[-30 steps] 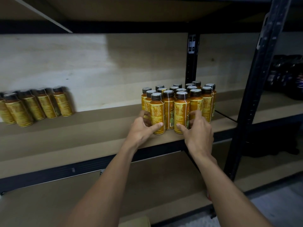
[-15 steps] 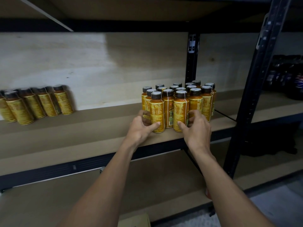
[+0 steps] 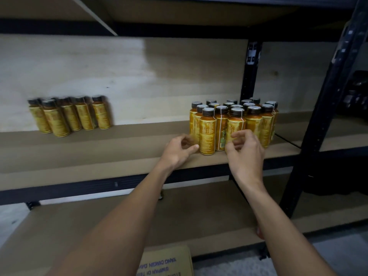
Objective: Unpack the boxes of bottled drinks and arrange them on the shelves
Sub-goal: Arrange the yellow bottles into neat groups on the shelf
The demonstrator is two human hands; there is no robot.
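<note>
Yellow-labelled and dark-capped: found the cluster of bottles standing upright and packed tight on the middle shelf, toward its right end and near the front edge. Saw thin white string running up some of the front ones.

Found the left hand low at the cluster's front left corner, its fingers loosely curled and holding nothing, the nearest one just beside the foremost bottle. Found the right hand before the front row, fingers curled toward the labels. Could not tell gripping from merely hovering — too blurred.

Further left on the same shelf, well apart, noted a smaller group of bottles of the same kind, set close against the pale wood back panel.

Below, noted a lower shelf of brown board and, at the bottom edge of the view, a cardboard box with printed lettering.

To the right, noted a black steel upright and, beyond it, dark shapes — too dim to name.
</note>
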